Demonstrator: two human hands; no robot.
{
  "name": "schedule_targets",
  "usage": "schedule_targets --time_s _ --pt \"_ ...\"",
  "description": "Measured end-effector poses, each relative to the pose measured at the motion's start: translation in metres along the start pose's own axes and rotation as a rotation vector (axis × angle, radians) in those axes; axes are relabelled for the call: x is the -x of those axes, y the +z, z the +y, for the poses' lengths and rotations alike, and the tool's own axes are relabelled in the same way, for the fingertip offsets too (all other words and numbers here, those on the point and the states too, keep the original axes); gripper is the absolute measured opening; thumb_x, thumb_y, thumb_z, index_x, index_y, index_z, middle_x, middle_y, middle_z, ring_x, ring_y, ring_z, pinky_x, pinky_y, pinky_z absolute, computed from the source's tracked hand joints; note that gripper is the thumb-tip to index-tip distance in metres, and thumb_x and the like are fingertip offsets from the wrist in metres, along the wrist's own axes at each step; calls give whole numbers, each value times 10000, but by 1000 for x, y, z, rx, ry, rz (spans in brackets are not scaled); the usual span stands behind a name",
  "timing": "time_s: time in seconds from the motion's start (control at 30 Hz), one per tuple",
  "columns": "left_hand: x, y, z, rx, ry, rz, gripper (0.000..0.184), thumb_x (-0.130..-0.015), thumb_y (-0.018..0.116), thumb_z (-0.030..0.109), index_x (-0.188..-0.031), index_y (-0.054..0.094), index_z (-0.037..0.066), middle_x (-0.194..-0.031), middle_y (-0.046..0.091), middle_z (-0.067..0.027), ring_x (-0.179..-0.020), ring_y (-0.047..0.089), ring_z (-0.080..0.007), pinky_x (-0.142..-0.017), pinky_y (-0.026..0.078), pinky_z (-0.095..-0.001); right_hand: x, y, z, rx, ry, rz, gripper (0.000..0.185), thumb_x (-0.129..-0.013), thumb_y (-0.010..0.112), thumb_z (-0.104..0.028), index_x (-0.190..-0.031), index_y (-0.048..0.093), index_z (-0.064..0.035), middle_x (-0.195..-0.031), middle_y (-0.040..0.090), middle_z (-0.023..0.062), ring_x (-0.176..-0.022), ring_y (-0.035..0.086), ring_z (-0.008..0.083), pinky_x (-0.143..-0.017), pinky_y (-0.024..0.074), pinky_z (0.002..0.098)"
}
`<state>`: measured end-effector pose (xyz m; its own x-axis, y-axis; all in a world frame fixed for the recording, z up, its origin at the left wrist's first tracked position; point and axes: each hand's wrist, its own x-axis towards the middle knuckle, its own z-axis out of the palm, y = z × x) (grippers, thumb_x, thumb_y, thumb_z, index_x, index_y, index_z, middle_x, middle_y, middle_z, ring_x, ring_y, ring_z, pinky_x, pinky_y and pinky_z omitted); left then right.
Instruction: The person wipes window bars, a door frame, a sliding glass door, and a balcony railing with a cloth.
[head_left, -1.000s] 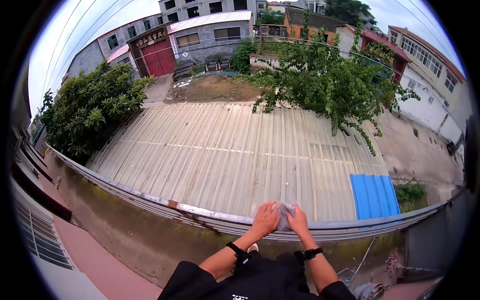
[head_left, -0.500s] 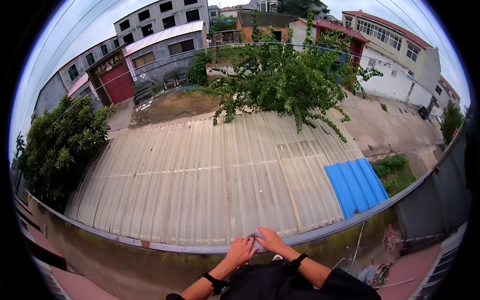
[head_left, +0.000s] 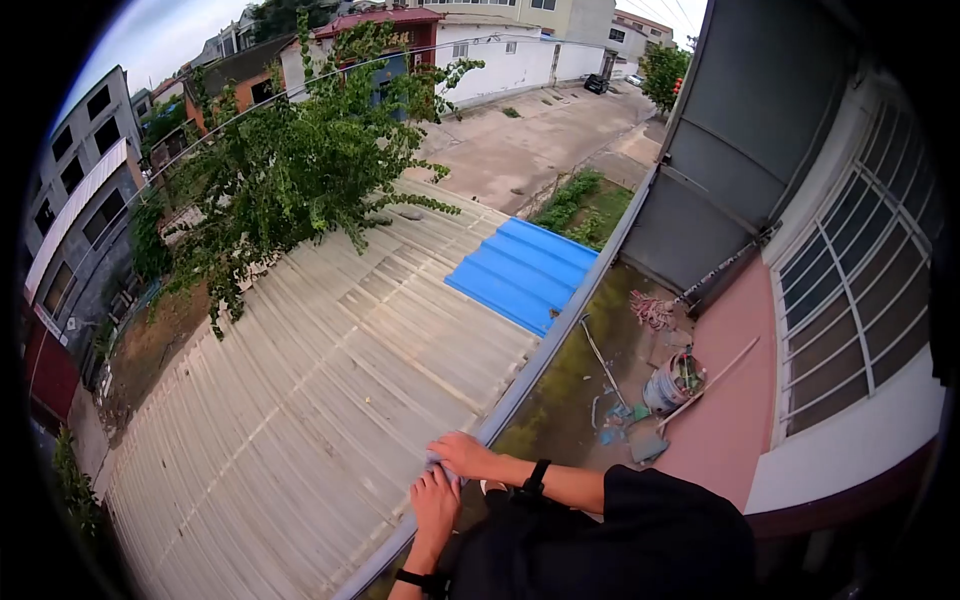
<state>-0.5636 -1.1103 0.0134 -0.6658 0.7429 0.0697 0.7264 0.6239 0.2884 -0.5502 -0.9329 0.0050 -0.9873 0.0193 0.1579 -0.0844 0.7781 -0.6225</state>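
Both hands meet at the grey ledge (head_left: pixel 530 375) that borders a corrugated roof. A bunched grey cloth (head_left: pixel 432 459) shows between them, mostly covered by the fingers. My right hand (head_left: pixel 463 456) is closed over the cloth from the far side. Just below it, my left hand (head_left: pixel 436 502) is curled against the cloth and touches the ledge. Black bands circle both wrists. The corrugated roof (head_left: pixel 290 410) spreads out beyond the ledge, with a blue panel (head_left: pixel 525 272) at its right end.
To the right, a bucket (head_left: pixel 662 388) holding odds and ends stands near a pink mop head (head_left: pixel 652 310) and a dustpan (head_left: pixel 648 443). A barred window (head_left: pixel 850 290) and dark metal panel (head_left: pixel 720 150) rise beside the walkway. Leafy branches (head_left: pixel 300 170) overhang the roof.
The view has swung to the right, bringing the barred window, bucket and walkway into fuller sight. Both hands stay together on the cloth at the ledge.
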Motion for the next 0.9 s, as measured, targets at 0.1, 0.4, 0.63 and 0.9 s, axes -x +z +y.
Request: schedule_targets --time_s 0.1,0.4,0.63,0.9 --pt "-34 11 21 30 90 15 536 -953 657 394 -1307 574 0 -1114 615 -181 -1033 596 -353 -905 462 -469 12 -29 13 35 71 141 331 -836 679 -91 -1163 671 -47 -1010 691 157 -1027 641 384 -893 531 472" --pt "-27 -36 49 313 229 61 657 -938 691 254 -1489 440 -3 -1420 513 -252 -1353 466 -432 -1152 359 -557 41 -136 -2 -19 371 618 338 -871 674 -34 -1205 623 -48 -1045 696 238 -993 652 469 -817 533 501" --pt "16 -33 32 413 375 -28 270 -922 701 128 -1167 680 16 -1211 679 -147 -1334 507 -426 -1126 411 -505 136 -115 18 6 536 262 309 -858 680 -43 -1162 633 -71 -1036 710 219 -990 668 450 -811 526 502" --pt "60 -6 23 491 290 -488 254 -988 634 161 -1191 671 13 -1187 689 -190 -1207 603 -392 -1010 497 -459 481 1 76 43 1372 -245 346 -793 746 -192 -1117 719 -74 -1147 725 225 -1108 674 427 -928 538 506"
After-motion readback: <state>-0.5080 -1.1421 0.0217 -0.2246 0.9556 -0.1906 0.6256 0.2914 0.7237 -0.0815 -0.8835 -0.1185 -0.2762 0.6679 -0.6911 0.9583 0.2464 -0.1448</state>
